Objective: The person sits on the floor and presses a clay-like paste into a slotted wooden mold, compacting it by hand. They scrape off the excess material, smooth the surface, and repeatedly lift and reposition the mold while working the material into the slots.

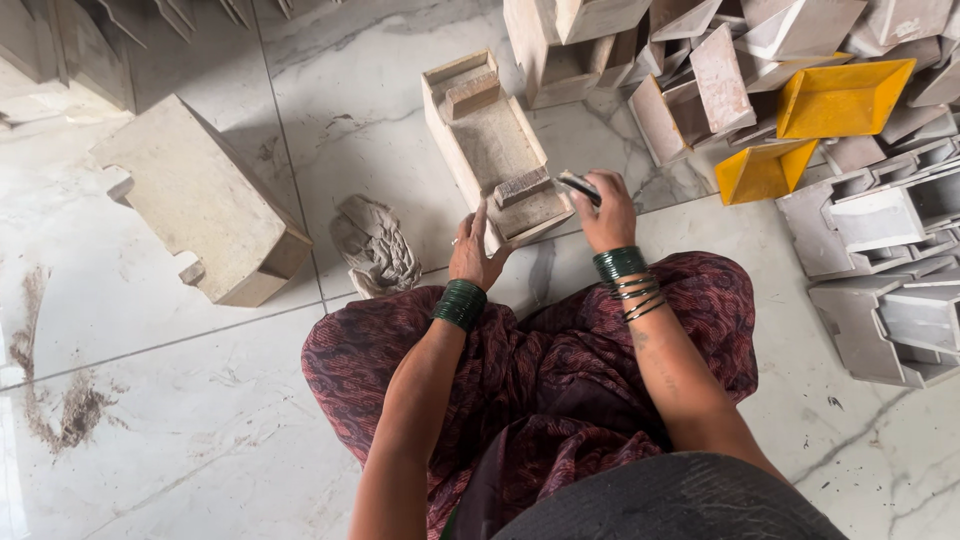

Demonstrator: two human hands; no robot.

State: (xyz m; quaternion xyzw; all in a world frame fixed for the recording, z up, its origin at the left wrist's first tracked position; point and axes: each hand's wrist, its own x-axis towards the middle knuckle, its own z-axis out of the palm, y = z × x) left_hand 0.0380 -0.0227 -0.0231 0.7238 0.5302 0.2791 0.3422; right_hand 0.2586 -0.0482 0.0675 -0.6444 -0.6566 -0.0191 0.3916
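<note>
A person sits on a white marbled floor (200, 430) with a pale wooden tray (495, 150), long and open-topped, lying on the tiles right in front of the knees; everything else here is placed from that tray. The left hand (473, 255) rests against the tray's near corner, fingers spread and upright along its side wall, steadying it rather than closing around anything. The right hand (607, 212) is at the tray's near right edge, its grip pinched around a small flat dark block (579, 187), whose tip lies just beside a short wooden crosspiece (522, 185) set across the near end of the tray. A second small wooden piece (470, 95) sits across the tray's far end. Both wrists carry dark green bangles (460, 303), and the lap below the tray is covered in maroon patterned cloth (560, 360). Just to the left of the tray a crumpled grey rag (378, 245) lies on the floor, and further left, well apart, sits a big pale block with notched edges (195, 200). To the right of the tray and beyond its far end there is a heap of similar pale wooden trays (700, 80), two yellow trays (840, 95) among them, and nearer the person's right knee a stack of grey-white ones (880, 260).
</note>
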